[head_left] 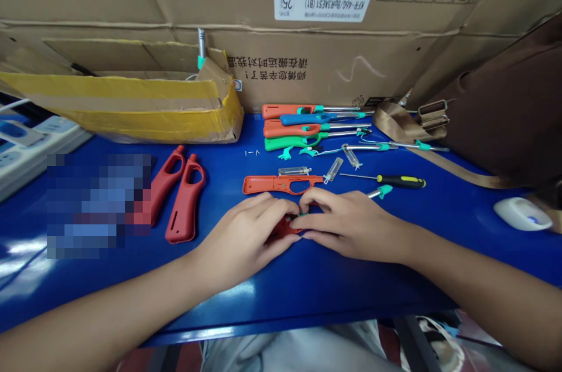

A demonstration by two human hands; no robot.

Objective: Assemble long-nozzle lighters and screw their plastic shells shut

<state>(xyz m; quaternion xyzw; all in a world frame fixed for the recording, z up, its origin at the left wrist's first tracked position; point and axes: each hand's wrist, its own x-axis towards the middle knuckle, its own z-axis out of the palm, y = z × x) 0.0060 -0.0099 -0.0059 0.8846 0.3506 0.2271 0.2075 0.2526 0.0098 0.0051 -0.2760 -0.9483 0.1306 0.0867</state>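
My left hand (pixel 246 232) and my right hand (pixel 346 221) meet on the blue table (pixel 307 284), fingers curled round a red plastic lighter shell (pixel 284 228) that they mostly hide. Just behind them lies an orange half shell (pixel 281 184). A metal tube with a teal collar (pixel 380 191) pokes out beside my right hand. Small clear and metal parts (pixel 333 169) lie past the orange shell.
Assembled long lighters (pixel 307 125) in orange, blue and green lie in a row at the back. A yellow-and-black screwdriver (pixel 397 181) lies at right, two red handle shells (pixel 178 195) at left. Cardboard boxes (pixel 132 102) stand behind. A brown bag (pixel 504 120) and white mouse (pixel 521 214) sit at right.
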